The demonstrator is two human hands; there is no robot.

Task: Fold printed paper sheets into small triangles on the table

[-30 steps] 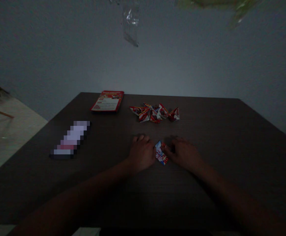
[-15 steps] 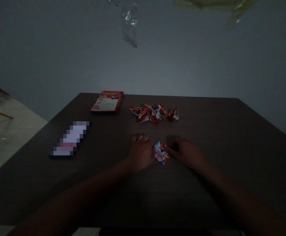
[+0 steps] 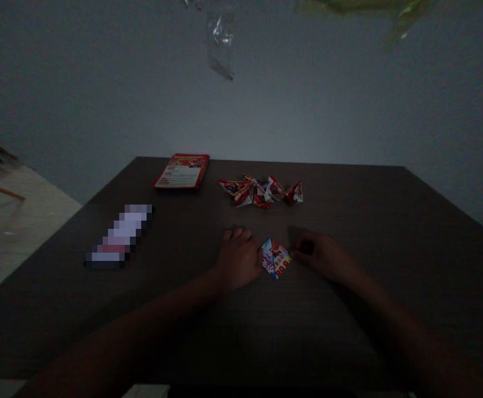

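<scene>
Both forearms come in from the near edge over a dark wood-grain table (image 3: 349, 331). Lighting is very dim.

Left hand (image 3: 239, 260): knuckles up and fingers curled under in a loose half-fist, resting on the tabletop. Its thumb side butts against the left edge of a small folded paper piece (image 3: 275, 258). It's too dark to tell whether the thumb pins the paper or only touches it.

Right hand (image 3: 324, 257): also half-closed and low on the table, with the fingers bent inward. Its fingertips (image 3: 297, 255) sit at the paper's right corner, touching or just beside it. Whether they actually pinch it can't be read.

The paper piece lies flat on the table between the two hands, roughly mid-table and slightly near of centre. It has a blue, white and red print and sits at an angle, one corner pointing toward the person.

Farther back, well apart from the hands, is a cluster of similar folded red-and-white pieces (image 3: 262, 192), bunched together. Left of the cluster, near the far edge, lies a red printed leaflet (image 3: 182, 171), flat. A pixelated oblong (image 3: 119, 236) sits on the left side of the table.

Behind the table is a plain grey wall (image 3: 100, 83), with a scrap of clear plastic (image 3: 220, 38) hanging at the top of the view.
</scene>
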